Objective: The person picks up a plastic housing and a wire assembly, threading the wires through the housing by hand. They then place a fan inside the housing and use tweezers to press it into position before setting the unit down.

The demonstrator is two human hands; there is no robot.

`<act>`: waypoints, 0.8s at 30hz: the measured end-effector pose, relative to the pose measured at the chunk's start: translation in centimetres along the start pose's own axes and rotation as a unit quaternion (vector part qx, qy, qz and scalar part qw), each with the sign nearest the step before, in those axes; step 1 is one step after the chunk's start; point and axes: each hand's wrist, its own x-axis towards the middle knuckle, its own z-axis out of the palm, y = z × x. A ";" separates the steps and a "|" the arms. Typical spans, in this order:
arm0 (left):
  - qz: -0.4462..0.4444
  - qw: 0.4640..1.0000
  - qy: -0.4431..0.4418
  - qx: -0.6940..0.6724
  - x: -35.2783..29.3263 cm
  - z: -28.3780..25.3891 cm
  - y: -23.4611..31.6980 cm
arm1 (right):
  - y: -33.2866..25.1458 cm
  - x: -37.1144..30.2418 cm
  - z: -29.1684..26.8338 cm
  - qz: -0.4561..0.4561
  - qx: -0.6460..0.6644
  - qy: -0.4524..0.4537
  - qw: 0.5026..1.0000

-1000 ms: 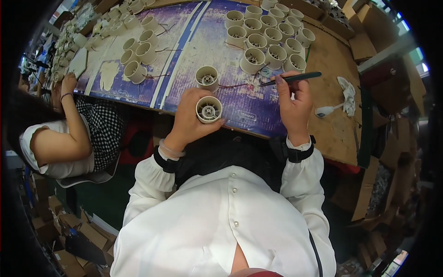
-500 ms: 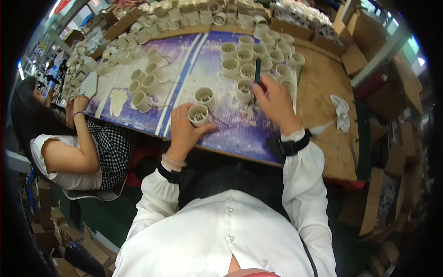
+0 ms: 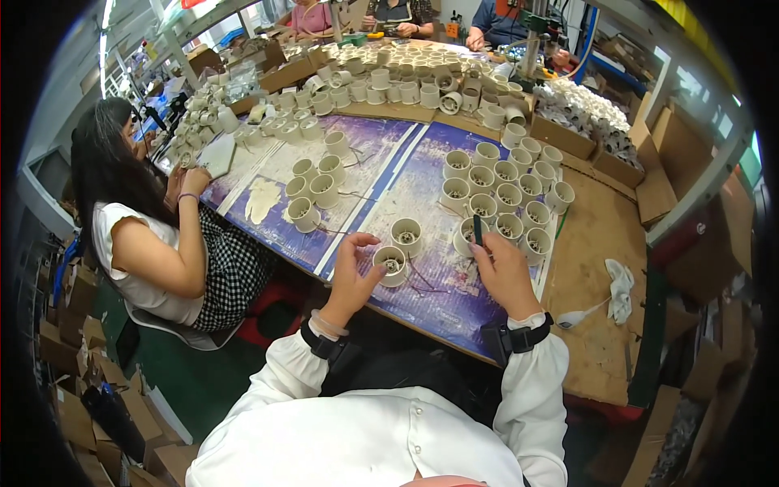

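Note:
My left hand is open, its thumb and fingers spread beside a round off-white cup-shaped fitting with metal parts inside. Just behind that cup stands a similar cup, with thin dark wires trailing on its right. My right hand pinches a slim dark stick-like tool, held upright. The tool is at the right side of another cup, at the front left of a group of such cups; its lower end is hidden by my fingers.
Several cups with wires stand left on the purple-and-white board. More cups crowd the far side. A white cloth lies right on the brown tabletop. A co-worker sits at left; others work across the table.
The view has tipped up, showing more of the far side. My left hand's fingers have loosened from around the near cup. My right hand still holds the dark tool by the cup group.

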 end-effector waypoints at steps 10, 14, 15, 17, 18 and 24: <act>0.095 0.995 -0.034 -0.017 1.9 -0.6 5.6 | -2.0 -0.4 -1.4 0.131 0.210 -0.066 0.967; 0.117 0.984 -0.128 -0.040 1.9 1.0 9.0 | -4.4 -1.3 -3.2 0.149 0.293 -0.019 0.944; 0.136 0.984 -0.114 -0.036 2.0 1.6 9.5 | -6.0 -1.3 -3.7 0.130 0.293 -0.016 0.947; 0.178 0.979 -0.095 -0.032 1.9 2.5 10.2 | -8.8 -1.8 -4.3 0.098 0.291 0.000 0.952; 0.182 0.978 -0.097 -0.036 1.7 2.5 10.4 | -9.5 -2.2 -4.0 0.097 0.287 0.005 0.953; 0.099 0.970 -0.156 -0.160 0.6 3.4 9.7 | -11.8 -3.8 -2.6 0.058 0.251 -0.048 0.965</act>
